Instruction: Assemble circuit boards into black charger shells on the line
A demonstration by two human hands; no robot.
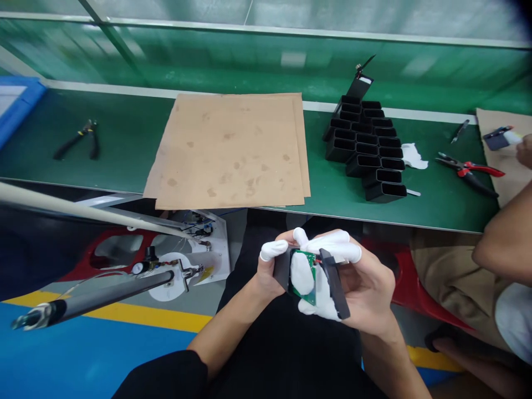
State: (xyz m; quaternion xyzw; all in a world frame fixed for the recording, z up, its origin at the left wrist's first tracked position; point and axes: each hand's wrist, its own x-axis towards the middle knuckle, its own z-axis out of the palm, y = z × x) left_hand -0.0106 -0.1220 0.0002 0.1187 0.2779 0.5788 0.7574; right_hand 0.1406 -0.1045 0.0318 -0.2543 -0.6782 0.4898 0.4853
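Observation:
Above my lap, my left hand (pixel 268 277) is closed around a small black plastic case (pixel 282 270). White finger covers sit on several fingertips of both hands. My right hand (pixel 372 282) grips a flat black end piece (pixel 334 284) and steadies a green circuit board (pixel 311 258) between it and the case. The board stands partly out of the case's opening. A white-covered fingertip lies across its face and hides much of it. Short red wire shows near the end piece.
Brown cardboard (pixel 233 149) lies on the green bench. Right of it, black open sleeves (pixel 366 148) stand grouped. Cutters (pixel 85 138) lie left, red-handled pliers (pixel 469 170) right. A co-worker's arm (pixel 507 238) reaches in at right. An air-fitted metal device (pixel 174 274) stands lower left.

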